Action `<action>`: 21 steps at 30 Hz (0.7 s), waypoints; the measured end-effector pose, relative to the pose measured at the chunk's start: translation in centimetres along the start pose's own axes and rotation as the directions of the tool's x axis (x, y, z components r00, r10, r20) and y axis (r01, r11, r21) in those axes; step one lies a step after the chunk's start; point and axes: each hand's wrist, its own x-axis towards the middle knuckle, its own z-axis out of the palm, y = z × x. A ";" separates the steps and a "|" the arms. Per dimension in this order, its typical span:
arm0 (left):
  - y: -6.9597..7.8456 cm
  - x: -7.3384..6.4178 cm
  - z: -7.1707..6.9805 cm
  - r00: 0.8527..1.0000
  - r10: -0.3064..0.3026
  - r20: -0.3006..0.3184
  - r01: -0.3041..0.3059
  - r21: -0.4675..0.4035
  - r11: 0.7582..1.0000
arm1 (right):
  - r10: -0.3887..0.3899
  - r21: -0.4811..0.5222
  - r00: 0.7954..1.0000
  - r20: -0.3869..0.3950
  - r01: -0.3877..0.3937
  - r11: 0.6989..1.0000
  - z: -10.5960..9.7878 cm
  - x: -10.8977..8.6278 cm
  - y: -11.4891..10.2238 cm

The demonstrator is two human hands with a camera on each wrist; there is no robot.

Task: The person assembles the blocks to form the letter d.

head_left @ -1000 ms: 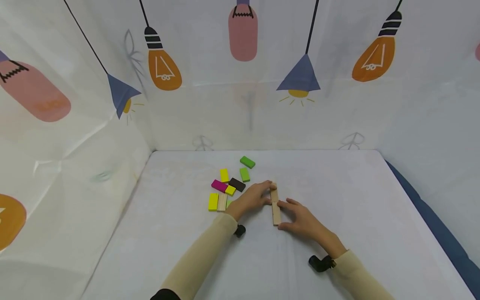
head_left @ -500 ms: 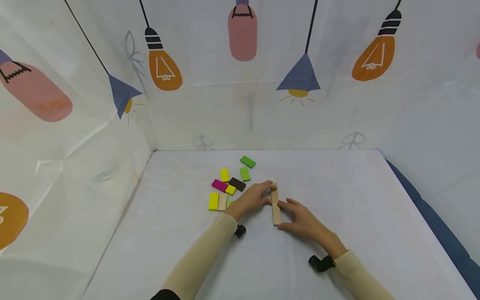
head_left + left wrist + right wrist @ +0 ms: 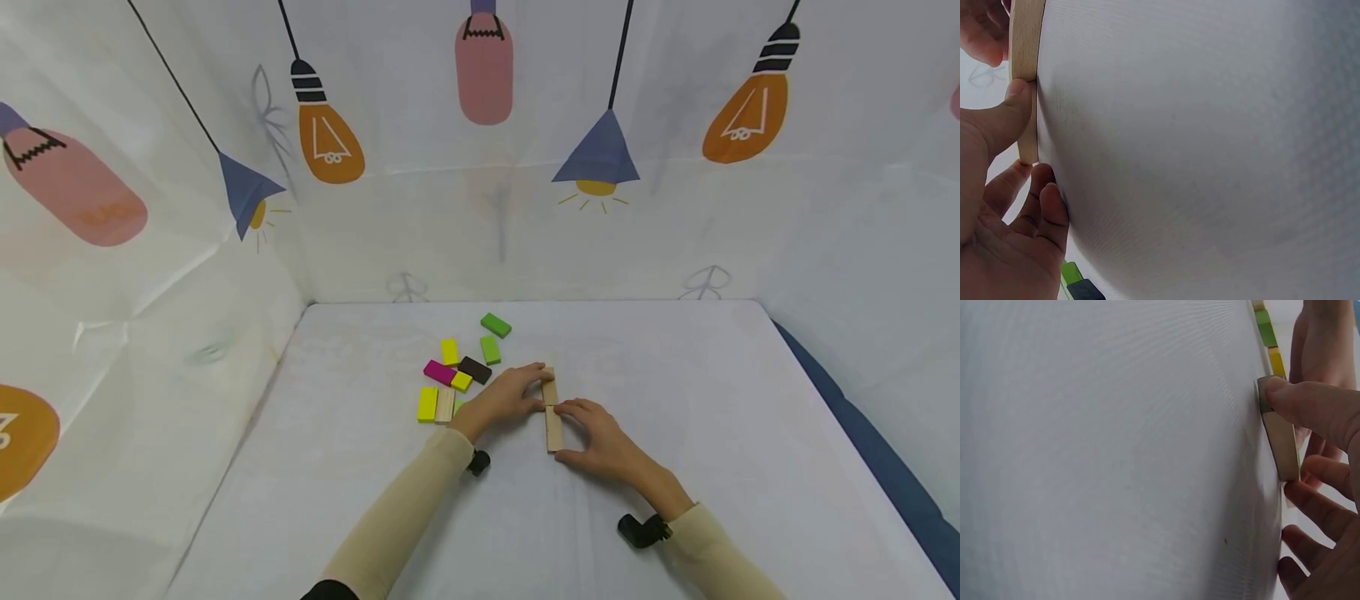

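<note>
Left hand (image 3: 501, 398) pinching: I have the far wooden block (image 3: 550, 388) between my fingertips at its far end and my thumb at its near end. With my right hand (image 3: 603, 442) I grip the near wooden block (image 3: 553, 429) the same way, index finger at the far end and thumb at the near end. Those two plain blocks lie in one line running from near to far on the white counter (image 3: 675, 358), end to end, meeting at a thin seam beside my left thumb and right index finger.

Just left of my left wrist, a green block half hidden by it (image 3: 457, 406) shows beside a third wooden block (image 3: 444, 406), which sits side by side with a large yellow block (image 3: 427, 404) on its left. Farther off, a small yellow block (image 3: 461, 382) lies between a magenta block (image 3: 439, 372) on the left and a dark block (image 3: 475, 370) on the right. Beyond these I see an upright-lying yellow block (image 3: 449, 351), a light green block (image 3: 490, 350) to its right, and, farthest, a slanted green block (image 3: 496, 325). Past the counter's far edge rises a white backdrop (image 3: 435, 233) printed with lamps and bulbs.
</note>
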 end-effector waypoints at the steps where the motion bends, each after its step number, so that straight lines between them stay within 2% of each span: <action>1: 0.0 0.0 0.0 1.000 0.001 0.000 -0.001 -0.001 1.000 | 0.003 0.001 1.000 0.000 -0.003 1.000 0.0 0.0 0.0; 11: 0.0 -0.2 0.2 0.999 0.041 -0.005 -0.041 0.018 0.999 | -0.005 0.027 1.000 -0.003 0.005 1.000 0.0 0.1 -0.2; 21: 0.1 -0.4 0.3 1.000 0.021 -0.019 -0.020 0.039 0.999 | 0.018 0.038 1.000 0.024 -0.019 0.999 -0.3 0.1 -0.5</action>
